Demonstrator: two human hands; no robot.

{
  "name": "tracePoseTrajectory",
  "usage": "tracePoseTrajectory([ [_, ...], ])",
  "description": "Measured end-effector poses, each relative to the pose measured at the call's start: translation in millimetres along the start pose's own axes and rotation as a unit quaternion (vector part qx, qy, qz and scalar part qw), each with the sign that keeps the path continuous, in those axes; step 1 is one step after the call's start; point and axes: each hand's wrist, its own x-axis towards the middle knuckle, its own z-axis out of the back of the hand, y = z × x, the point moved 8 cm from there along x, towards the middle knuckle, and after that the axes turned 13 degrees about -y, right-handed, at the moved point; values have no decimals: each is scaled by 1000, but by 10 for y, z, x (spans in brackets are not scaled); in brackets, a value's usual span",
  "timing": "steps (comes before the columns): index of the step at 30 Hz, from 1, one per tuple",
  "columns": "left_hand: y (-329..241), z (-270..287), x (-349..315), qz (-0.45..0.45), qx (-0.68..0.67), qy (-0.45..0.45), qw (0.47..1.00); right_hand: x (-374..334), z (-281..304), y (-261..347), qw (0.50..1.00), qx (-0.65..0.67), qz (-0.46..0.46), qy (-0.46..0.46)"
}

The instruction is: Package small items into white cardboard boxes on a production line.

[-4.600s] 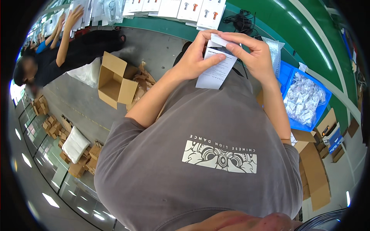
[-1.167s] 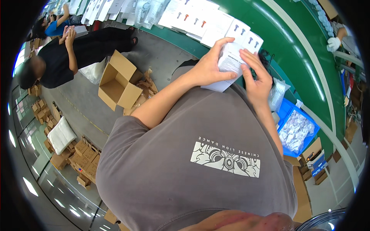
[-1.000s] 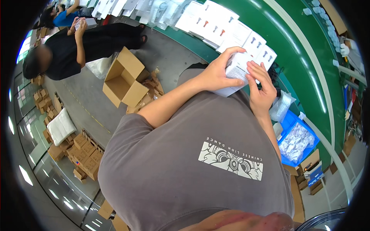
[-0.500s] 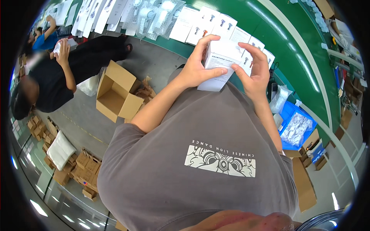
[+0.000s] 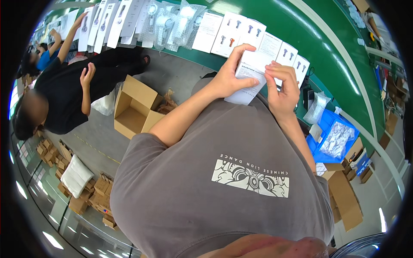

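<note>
A white printed carton box (image 5: 247, 79) stands tilted in front of my chest, with small text on the side facing me. My left hand (image 5: 230, 77) grips it from the left, thumb across the printed face and index finger along the top edge. My right hand (image 5: 284, 88) is at its upper right edge, fingers curled and thumb and fingertips drawn together against that edge. Whether a flap lies between these fingertips is too small to tell. Just beyond, several white boxes with pictures of small devices (image 5: 231, 34) lie in a row on the green table (image 5: 320, 47).
Bubble-wrapped items (image 5: 165, 28) and more white boxes (image 5: 122, 21) line the table at left. A blue bin (image 5: 322, 151) with silvery packets stands at right. An open cardboard carton (image 5: 133, 116) sits on the floor at left, near a co-worker in black (image 5: 71, 96).
My right thumb and fingers have drawn together at the box's right edge, where they were spread before. My left hand keeps its grip. The co-worker has reached one arm toward the table.
</note>
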Motion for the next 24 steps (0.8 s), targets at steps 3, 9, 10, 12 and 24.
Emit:
tracePoseTrajectory([
  [3, -57, 48, 35, -17, 39, 7, 999, 22, -6, 49, 999, -21, 25, 28],
  [9, -335, 205, 161, -77, 120, -19, 990, 154, -281, 114, 995, -26, 45, 84],
  [10, -402, 282, 209, -107, 172, -23, 979, 118, -383, 85, 993, -6, 66, 96],
  [12, -567, 466, 219, -106, 213, -44, 970, 197, -500, 82, 990, 14, 88, 109],
  [24, -77, 1704, 1213, -73, 579, -230, 779, 1888, -1421, -2132, 940, -141, -142, 275],
])
